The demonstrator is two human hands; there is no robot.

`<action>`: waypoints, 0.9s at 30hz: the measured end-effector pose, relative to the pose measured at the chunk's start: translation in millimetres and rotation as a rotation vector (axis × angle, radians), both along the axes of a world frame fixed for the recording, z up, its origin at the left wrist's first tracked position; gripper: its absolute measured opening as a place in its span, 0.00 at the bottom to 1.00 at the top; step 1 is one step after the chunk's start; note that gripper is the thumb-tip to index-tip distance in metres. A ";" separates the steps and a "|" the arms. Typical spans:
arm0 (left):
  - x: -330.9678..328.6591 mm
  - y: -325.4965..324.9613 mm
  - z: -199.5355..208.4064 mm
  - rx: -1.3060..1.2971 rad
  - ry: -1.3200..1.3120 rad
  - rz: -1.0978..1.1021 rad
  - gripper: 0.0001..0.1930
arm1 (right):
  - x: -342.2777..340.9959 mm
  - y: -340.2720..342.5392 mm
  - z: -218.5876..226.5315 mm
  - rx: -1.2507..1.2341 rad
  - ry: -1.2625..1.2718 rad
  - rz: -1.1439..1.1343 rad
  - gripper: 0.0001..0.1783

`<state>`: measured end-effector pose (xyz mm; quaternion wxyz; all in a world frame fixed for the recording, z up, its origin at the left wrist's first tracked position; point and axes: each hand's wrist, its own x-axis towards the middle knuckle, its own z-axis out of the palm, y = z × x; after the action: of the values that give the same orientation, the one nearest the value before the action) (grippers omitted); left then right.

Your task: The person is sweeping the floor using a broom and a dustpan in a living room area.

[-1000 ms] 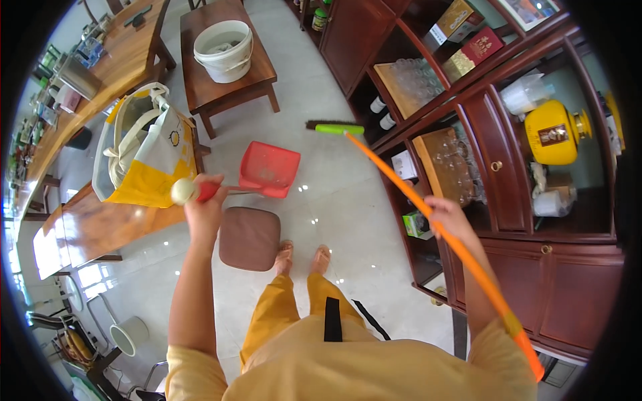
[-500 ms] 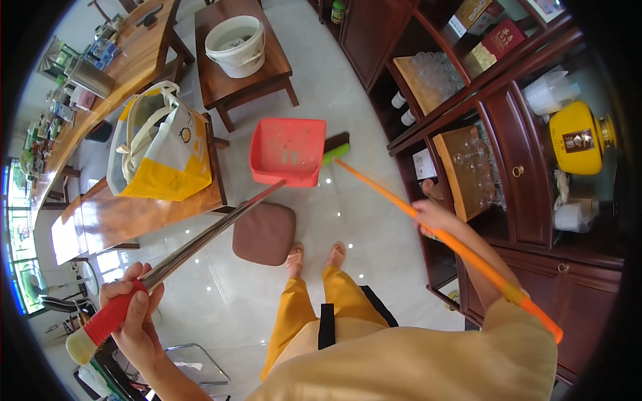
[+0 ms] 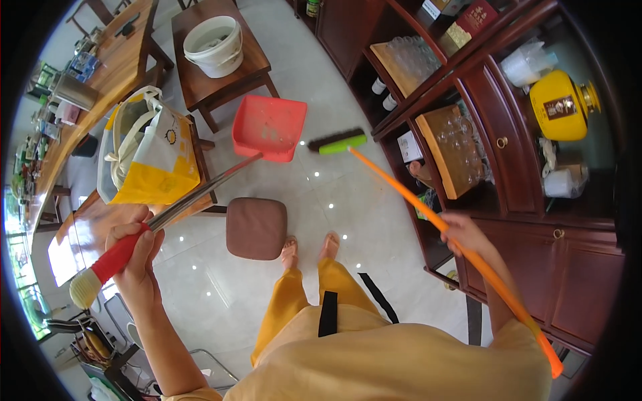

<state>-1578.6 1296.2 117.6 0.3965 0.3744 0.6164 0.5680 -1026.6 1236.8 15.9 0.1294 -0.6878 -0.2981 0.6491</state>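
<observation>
My left hand (image 3: 137,250) is closed round the red grip of a long-handled dustpan. The red pan (image 3: 270,127) is at the far end of its metal pole, with specks of dirt inside. My right hand (image 3: 463,234) grips the orange handle of a broom (image 3: 414,199), whose upper end passes along my right forearm. The broom's green head (image 3: 341,143) with dark bristles lies on the floor to the right of the pan, apart from it. My feet stand just right of a brown square stool (image 3: 256,228).
A dark wooden cabinet (image 3: 508,264) with glasses, boxes and a yellow jar (image 3: 560,107) lines the right side. A white bucket (image 3: 214,48) sits on a low table ahead. On a wooden bench at left stands a yellow-and-white bag (image 3: 157,157); a long wooden table (image 3: 127,57) runs behind it.
The broom head has moved from beside the pan to the right, leaving a gap. My right hand has shifted right and slightly down. The view has shifted a little.
</observation>
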 end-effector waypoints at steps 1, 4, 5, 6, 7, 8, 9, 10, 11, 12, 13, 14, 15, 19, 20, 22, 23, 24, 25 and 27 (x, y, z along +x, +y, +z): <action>1.9 4.5 -3.2 -0.019 0.000 0.011 0.08 | 0.6 18.0 -21.1 0.038 0.034 -0.004 0.20; 3.7 15.8 -8.9 -0.014 0.042 -0.035 0.08 | 2.6 44.7 -76.0 0.058 0.071 -0.033 0.12; 2.6 18.5 -9.0 -0.024 0.043 -0.028 0.09 | 0.7 44.8 -91.5 0.077 0.107 -0.053 0.10; 0.0 20.2 -7.9 -0.024 0.044 -0.023 0.09 | 2.7 30.4 -94.9 0.038 0.012 -0.009 0.09; -3.2 21.4 -7.5 -0.036 0.038 -0.017 0.09 | 1.8 10.5 -94.3 -0.033 -0.027 -0.008 0.09; -6.3 21.7 -8.1 -0.047 0.027 -0.006 0.09 | -0.3 -14.1 -87.8 -0.084 -0.072 -0.031 0.09; -10.1 22.1 -8.9 -0.044 0.015 0.001 0.09 | -2.8 -38.3 -76.0 -0.147 -0.043 -0.041 0.11; -14.1 22.3 -9.9 -0.043 0.012 0.003 0.09 | -8.8 -62.7 -60.8 -0.208 -0.100 -0.147 0.10; -17.9 21.3 -11.3 -0.039 0.008 0.001 0.09 | -10.2 -77.8 -41.1 -0.219 -0.082 -0.036 0.07; -21.2 20.1 -12.9 -0.043 0.000 0.019 0.09 | -13.3 -88.6 -21.1 -0.291 -0.136 -0.108 0.10; -23.9 19.1 -14.4 -0.044 -0.019 0.028 0.09 | -16.8 -94.6 -1.6 -0.263 -0.099 -0.123 0.18; -26.3 18.1 -15.4 -0.042 -0.041 0.033 0.08 | -20.6 -93.6 14.4 -0.284 -0.147 -0.099 0.18; -28.7 17.6 -15.7 -0.044 -0.038 0.048 0.08 | -25.6 -90.3 28.4 -0.265 -0.142 -0.123 0.22; -31.5 17.3 -12.9 -0.038 -0.023 0.046 0.08 | -47.5 -52.2 48.3 -0.139 -0.136 -0.153 0.29; -31.0 18.0 -11.5 -0.017 -0.012 0.045 0.08 | -52.9 -35.0 42.3 -0.118 -0.155 -0.106 0.30; -29.3 22.1 -9.0 -0.011 0.004 0.046 0.08 | -69.2 6.1 16.0 0.024 -0.057 0.096 0.22; -28.5 24.1 -7.4 0.011 0.016 0.036 0.08 | -79.7 26.7 -0.1 0.064 -0.067 0.129 0.16; -27.5 26.2 -5.8 0.011 0.025 0.037 0.08 | -90.2 48.8 -16.6 0.086 -0.016 0.188 0.14; -26.2 28.3 -4.9 0.011 0.013 0.036 0.08 | -103.0 70.6 -35.0 0.104 0.008 0.280 0.15; -23.1 32.2 -4.6 0.004 0.006 0.035 0.08 | -130.9 105.8 -68.7 0.084 -0.079 0.426 0.22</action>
<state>-1601.7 1328.4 113.0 0.3839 0.3661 0.6227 0.5751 -1157.5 1342.6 -52.8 0.0060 -0.6282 -0.4682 0.6214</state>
